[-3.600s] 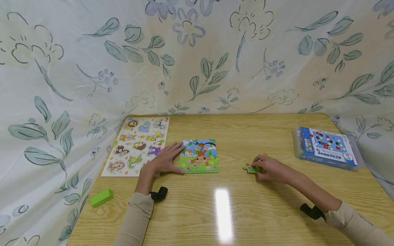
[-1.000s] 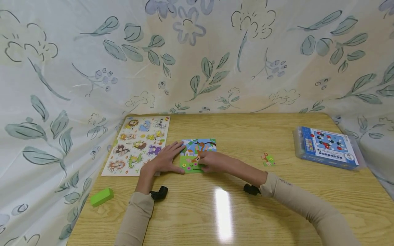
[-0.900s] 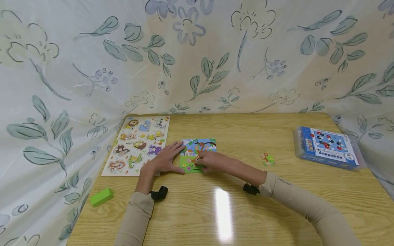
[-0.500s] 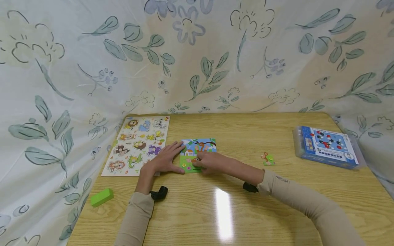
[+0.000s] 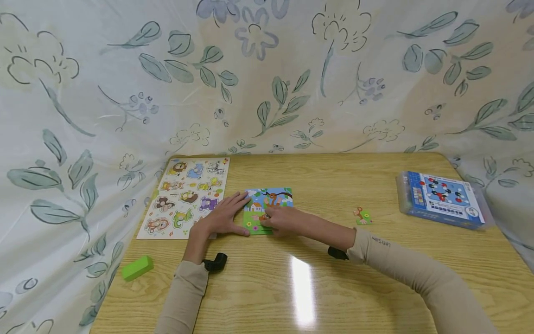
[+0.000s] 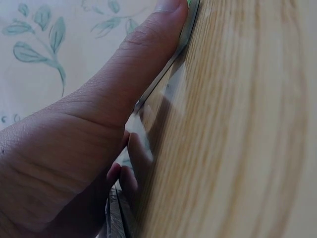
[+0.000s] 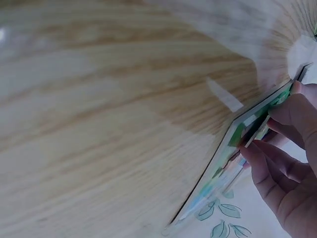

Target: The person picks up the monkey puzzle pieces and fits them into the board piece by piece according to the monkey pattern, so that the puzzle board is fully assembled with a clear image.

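A square monkey jigsaw puzzle [image 5: 255,198] lies on the table in the head view. My left hand [image 5: 224,217] rests along its left side, fingers extended at the upper left and thumb at the lower left corner. In the left wrist view that thumb [image 6: 148,37] touches the board's edge. My right hand [image 5: 288,221] is over the lower right part of the puzzle and covers it. Its thumb and fingertips pinch a puzzle piece [image 7: 257,131], tilted against the board in the right wrist view. Another puzzle piece [image 5: 363,216], green with a brown part, lies apart on the right.
A white animal peg board [image 5: 183,218] lies at the left, partly under my left hand. A green block [image 5: 137,268] sits near the table's left edge. A blue-labelled plastic box [image 5: 442,199] stands at the right. A floral curtain borders the table's back.
From the right of the table, my right hand has brought the puzzle piece over to the puzzle. Over the last second it has shifted only slightly there. My left hand has stayed put.
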`<state>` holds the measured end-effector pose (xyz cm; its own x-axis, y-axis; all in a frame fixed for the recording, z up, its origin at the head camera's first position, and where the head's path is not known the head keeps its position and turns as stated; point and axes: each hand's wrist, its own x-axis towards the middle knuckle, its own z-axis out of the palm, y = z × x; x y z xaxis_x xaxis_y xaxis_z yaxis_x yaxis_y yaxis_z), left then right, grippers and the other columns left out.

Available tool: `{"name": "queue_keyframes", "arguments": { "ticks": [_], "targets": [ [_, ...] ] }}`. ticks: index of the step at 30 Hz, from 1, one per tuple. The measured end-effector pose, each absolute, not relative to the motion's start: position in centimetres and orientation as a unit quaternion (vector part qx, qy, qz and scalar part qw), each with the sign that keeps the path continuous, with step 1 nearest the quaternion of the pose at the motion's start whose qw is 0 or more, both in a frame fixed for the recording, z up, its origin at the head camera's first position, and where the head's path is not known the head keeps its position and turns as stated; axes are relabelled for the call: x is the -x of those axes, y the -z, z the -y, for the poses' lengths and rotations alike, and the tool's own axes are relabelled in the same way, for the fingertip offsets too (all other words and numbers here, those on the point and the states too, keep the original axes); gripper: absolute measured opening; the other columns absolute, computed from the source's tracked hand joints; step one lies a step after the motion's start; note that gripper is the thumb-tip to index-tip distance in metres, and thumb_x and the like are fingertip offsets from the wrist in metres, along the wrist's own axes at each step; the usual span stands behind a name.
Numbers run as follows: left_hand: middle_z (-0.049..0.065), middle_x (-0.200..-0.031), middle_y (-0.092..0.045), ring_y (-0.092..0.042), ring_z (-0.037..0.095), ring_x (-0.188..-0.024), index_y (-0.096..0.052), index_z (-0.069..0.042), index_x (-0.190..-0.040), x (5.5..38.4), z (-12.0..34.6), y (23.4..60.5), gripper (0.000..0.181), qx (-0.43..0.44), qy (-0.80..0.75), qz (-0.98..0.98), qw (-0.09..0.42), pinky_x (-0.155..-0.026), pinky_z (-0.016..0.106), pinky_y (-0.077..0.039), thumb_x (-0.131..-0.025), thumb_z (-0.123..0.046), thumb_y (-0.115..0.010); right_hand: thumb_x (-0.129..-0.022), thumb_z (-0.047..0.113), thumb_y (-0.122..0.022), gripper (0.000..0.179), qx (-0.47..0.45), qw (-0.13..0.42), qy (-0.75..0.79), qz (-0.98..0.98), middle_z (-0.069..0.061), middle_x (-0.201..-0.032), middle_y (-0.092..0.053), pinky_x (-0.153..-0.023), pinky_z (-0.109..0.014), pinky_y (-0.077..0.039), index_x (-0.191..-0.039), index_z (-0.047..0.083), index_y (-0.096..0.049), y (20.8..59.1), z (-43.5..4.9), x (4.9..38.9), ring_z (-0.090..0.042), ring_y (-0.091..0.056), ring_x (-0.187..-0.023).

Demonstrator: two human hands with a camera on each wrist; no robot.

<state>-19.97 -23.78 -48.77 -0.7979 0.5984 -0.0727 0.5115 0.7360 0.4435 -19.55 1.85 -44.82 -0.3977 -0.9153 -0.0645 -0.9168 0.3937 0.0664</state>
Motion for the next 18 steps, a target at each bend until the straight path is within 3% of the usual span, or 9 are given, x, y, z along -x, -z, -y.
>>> {"name": "queue_keyframes", "arguments": {
  "ticks": [12, 15, 18],
  "targets": [
    [0.010, -0.164, -0.017, -0.012, 0.036, -0.152, -0.023, -0.012, -0.156, 19.8, 23.8, 48.7, 0.105, -0.299, -0.209, -0.925, 0.107, -0.119, 0.060, -0.015, -0.076, -0.054, -0.077, -0.092, 0.015, -0.063, 0.031, 0.552, 0.021, -0.051, -0.832, -0.002, -0.093, -0.058, -0.054, -0.020, -0.032, -0.122, 0.018, -0.069, 44.6, -1.8, 19.4, -0.010, -0.043, -0.068],
    [0.011, -0.163, -0.018, -0.013, 0.037, -0.151, -0.024, -0.011, -0.155, 19.8, 23.8, 48.8, 0.104, -0.300, -0.213, -0.924, 0.104, -0.118, 0.061, -0.016, -0.076, -0.053, -0.078, -0.092, 0.013, -0.063, 0.033, 0.555, 0.030, -0.027, -0.831, -0.003, -0.095, -0.059, -0.059, -0.020, -0.037, -0.125, 0.017, -0.068, 44.7, -2.2, 19.5, -0.011, -0.045, -0.071],
    [0.012, -0.163, -0.018, -0.014, 0.038, -0.151, -0.024, -0.010, -0.155, 19.8, 23.7, 49.0, 0.104, -0.303, -0.209, -0.924, 0.100, -0.118, 0.061, -0.017, -0.076, -0.054, -0.077, -0.094, 0.015, -0.061, 0.034, 0.558, 0.059, 0.013, -0.827, -0.005, -0.104, -0.063, -0.069, -0.024, -0.048, -0.128, 0.015, -0.064, 44.7, -3.2, 19.5, -0.014, -0.056, -0.082]
  ]
}}
